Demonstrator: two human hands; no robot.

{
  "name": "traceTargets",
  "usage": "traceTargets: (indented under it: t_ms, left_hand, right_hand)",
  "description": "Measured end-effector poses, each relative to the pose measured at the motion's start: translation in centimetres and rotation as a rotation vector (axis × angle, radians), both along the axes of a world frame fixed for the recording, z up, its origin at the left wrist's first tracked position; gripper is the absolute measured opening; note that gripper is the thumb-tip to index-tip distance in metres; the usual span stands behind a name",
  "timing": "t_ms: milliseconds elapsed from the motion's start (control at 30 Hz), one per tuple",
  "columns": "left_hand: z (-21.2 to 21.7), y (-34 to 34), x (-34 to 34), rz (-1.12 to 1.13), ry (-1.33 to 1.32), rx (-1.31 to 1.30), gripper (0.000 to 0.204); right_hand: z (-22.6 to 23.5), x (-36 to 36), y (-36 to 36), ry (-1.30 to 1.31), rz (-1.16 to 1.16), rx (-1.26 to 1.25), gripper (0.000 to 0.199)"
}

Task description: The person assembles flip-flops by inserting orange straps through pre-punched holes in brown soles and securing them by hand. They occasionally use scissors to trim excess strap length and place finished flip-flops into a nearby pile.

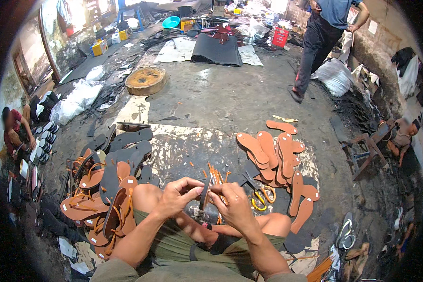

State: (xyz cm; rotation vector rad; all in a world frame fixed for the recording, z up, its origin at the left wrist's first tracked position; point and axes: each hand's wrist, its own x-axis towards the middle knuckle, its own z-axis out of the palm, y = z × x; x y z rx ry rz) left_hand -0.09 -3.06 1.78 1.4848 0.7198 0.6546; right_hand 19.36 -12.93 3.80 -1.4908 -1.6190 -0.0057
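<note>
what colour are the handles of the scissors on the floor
Yellow-orange; the scissors lie just right of the right hand, seen in the head view.

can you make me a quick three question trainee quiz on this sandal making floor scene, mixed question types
1. True or false: the left hand and the right hand both grip the dark flat sandal sole held on edge between them.
2. Multiple choice: what lies on the floor just right of the right hand? A) a blue bowl B) yellow-handled scissors C) a red crate
3. Fill in: the pile of plain tan-orange soles without straps lies on the person's ______ side.

Key: 1 true. 2 B. 3 right; the strapped orange-brown sandals are stacked on the left.
</note>
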Motion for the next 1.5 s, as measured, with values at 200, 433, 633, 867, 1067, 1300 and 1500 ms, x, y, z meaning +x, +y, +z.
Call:
traceTargets:
  t_ms: [200, 433, 633, 867, 1067, 1300, 1500]
  left_hand:
    - [-3.7, -0.5, 1.9, 0.346, -0.553, -0.109, 0.018]
    - [-3.6, -3.0, 0.4, 0.463, 0.021, 0.476, 0.043]
    - [1.3, -2.3, 2.4, -0.019, 0.092, 0.679, 0.035]
    - [-1.5, -3.3, 0.8, 0.036, -0.098, 0.349, 0.028]
    - [1.2, -1.5, 0.6, -0.410, 0.047, 0.763, 0.033]
    - [-0.1, -1.2, 0.3, 0.435, -0.618, -0.560, 0.039]
    - [-1.4, -0.6, 3.2, 0.116, -0.557, -0.614, 0.045]
  right_hand:
    - [-4.6, -1.3, -3.3, 1.117, 0.403, -0.519, 0.053]
    - [-8.6, 0.0, -0.7, 1.597, 0.064, -0.365, 0.029]
    - [-7.9, -0.6, -1.2, 1.526, 0.218, -0.380, 0.034]
    - [-7.4, -0.2, -1.2, 1.590, 0.242, -0.403, 0.041]
    - [-8.2, -0.2, -0.9, 1.602, 0.272, -0.314, 0.042]
    - [-6.3, 3.2, -1.8, 1.362, 0.417, -0.522, 0.043]
    - [-5.3, 2.3, -0.8, 1.073, 0.585, -0.641, 0.039]
